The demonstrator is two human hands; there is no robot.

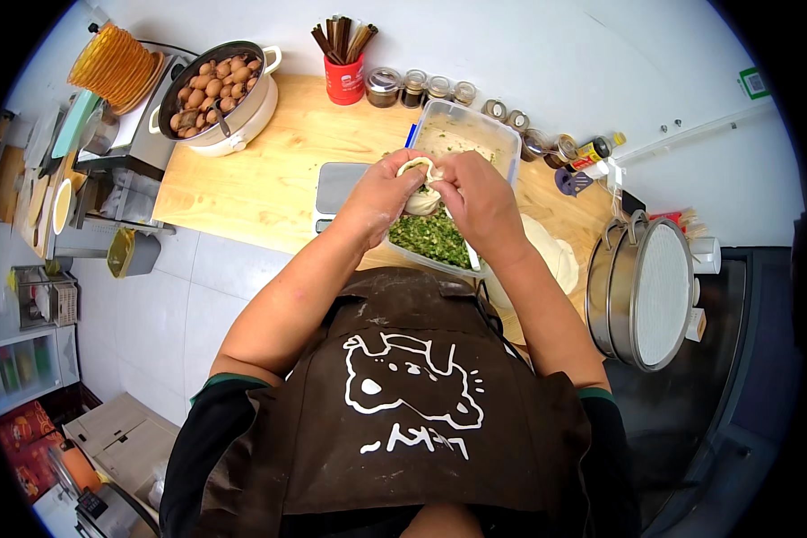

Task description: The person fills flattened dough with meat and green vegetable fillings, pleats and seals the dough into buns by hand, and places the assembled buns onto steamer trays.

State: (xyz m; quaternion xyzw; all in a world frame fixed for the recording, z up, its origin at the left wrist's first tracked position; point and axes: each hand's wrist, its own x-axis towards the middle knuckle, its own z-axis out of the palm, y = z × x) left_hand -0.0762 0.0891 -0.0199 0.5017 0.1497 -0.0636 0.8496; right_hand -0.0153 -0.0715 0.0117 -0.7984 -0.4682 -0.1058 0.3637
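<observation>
My left hand (383,191) cups a dough bun (422,200), its wrapper still gaping at the top with green filling visible inside. Thumb and fingers of my right hand (474,191) pinch the rim of that wrapper on its right side. Both hands are above a clear plastic tub (511,144) that holds chopped green filling (430,239) in its near part. A white utensil handle (474,257) sticks out of the tub, partly covered by my right arm. Pale dough (553,255) lies right of the tub, partly hidden by my right forearm.
A grey kitchen scale (339,188) sits left of the tub. At the back left stands a pot of brown eggs (215,87). A red chopstick holder (344,79) and spice jars (413,87) line the wall. Stacked steamers (659,296) stand at the right edge.
</observation>
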